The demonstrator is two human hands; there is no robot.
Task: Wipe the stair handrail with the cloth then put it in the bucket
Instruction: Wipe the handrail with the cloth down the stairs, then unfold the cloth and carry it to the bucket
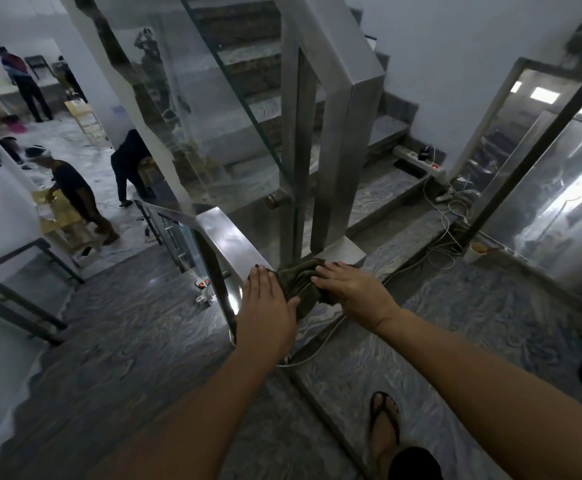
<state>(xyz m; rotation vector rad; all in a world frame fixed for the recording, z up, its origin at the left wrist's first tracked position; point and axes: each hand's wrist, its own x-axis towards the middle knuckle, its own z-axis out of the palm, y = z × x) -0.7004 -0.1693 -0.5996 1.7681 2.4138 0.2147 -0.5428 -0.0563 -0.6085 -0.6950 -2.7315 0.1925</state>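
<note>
A dark olive cloth (300, 282), bunched in folds, lies on the flat top of the steel stair handrail (223, 237) at the landing corner. My left hand (269, 306) rests flat on the rail, its thumb touching the cloth's near edge. My right hand (348, 289) lies palm down on the cloth's right side, fingers spread and pressing it onto the rail. No bucket shows in the head view.
Steel posts (345, 140) and a glass panel (213, 116) rise just beyond the cloth. Stairs climb behind them. White cables (445, 220) and a power strip (424, 164) lie on the steps at right. Several people stand on the lower floor at left. My sandalled foot (383, 427) stands on the landing.
</note>
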